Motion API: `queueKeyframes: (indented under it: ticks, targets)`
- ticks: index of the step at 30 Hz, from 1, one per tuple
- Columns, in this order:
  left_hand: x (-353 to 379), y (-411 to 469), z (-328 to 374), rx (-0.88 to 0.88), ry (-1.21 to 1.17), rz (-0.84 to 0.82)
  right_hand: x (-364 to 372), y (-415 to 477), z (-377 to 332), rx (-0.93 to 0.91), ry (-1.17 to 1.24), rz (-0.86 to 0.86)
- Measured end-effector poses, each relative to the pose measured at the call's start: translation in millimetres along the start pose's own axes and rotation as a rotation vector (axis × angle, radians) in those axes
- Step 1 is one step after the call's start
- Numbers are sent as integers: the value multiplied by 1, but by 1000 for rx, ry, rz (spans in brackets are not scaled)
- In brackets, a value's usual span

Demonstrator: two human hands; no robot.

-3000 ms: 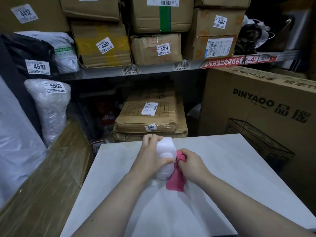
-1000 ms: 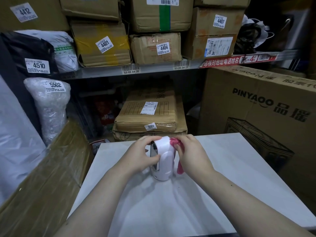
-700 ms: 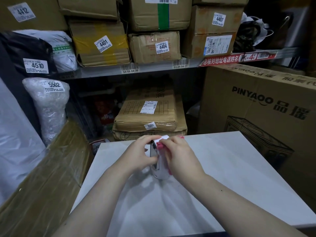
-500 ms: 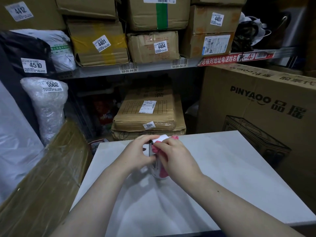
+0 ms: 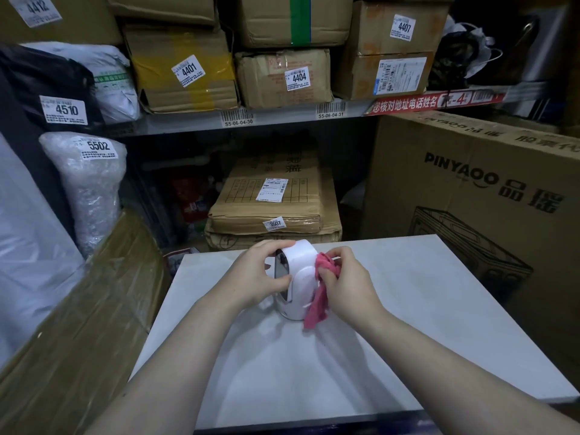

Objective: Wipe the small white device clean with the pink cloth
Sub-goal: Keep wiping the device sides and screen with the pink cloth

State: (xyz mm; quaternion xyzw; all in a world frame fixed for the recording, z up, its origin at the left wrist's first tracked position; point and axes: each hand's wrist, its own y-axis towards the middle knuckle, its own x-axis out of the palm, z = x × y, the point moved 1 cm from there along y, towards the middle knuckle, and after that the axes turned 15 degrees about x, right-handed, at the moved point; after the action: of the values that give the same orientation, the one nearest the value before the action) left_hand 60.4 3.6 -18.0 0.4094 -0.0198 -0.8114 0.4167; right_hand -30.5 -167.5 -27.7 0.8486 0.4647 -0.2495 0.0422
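Sliding off the front of the small white device (image 5: 303,257), the right hand (image 5: 348,287) is now sitting against its right flank, so the white shell, half covered a moment ago, is showing again. Beneath both grips the pale table (image 5: 423,324) is carrying everything, a big printed carton (image 5: 470,189) standing well beyond the right hand. The left hand (image 5: 254,277) is curling round the device from the left, fingers over its rounded top and thumb on the near face, steadying it upright between the two hands. The right hand is pinching the pink cloth (image 5: 326,268) in bunched fingers and pressing it to the device's side, a loose tail hanging below that grip towards the table. By my reckoning the wiping is well underway: the cloth is working the right flank (the dark window by the left thumb is going uncovered just now), while the back and base are probably still waiting.
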Motion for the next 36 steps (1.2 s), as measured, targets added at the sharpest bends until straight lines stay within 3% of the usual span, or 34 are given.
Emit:
queueKeyframes:
  ticks: [7, 16, 21, 26, 32, 36]
  targets:
    - [-2, 1, -1, -9, -8, 0, 10, -9, -1, -94, -32, 22]
    - [-5, -1, 0, -12, -61, -27, 17, -21, -8, -398, -195, -2]
    - [-3, 1, 3, -50, -177, 116, 15, -18, -6, -448, -226, -21]
    - [2, 5, 1, -68, -129, 163, 10, -16, -1, -335, -86, 16]
    - [0, 4, 4, -90, -125, 150, 6, -1, 11, 28, 205, 35]
    - [0, 4, 4, -96, -123, 157, 11, -6, 10, 64, 220, 27]
